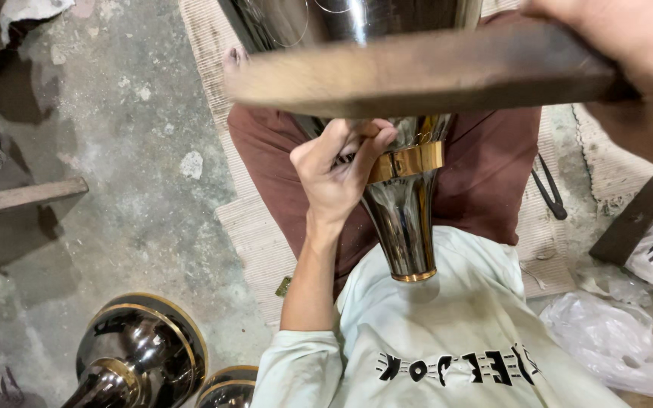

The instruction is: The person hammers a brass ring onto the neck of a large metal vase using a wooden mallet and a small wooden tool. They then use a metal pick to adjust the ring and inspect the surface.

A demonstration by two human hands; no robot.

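Note:
A shiny dark metal vase-shaped piece (402, 227) with a brass band (410, 160) lies across my lap, its narrow end toward my chest. My left hand (338, 170) grips it at the brass band. My right hand (629, 45) holds a flat wooden stick (417, 72), blurred, crosswise over the wide upper part of the vase (341, 19). I sit on a woven mat (247, 227) in brown trousers.
Two more polished metal pieces with brass rims (141, 351) stand on the concrete floor at lower left. A wooden plank (24, 196) lies at left. Black pliers (549, 189), a dark box (636, 219) and plastic bags (614, 340) sit at right.

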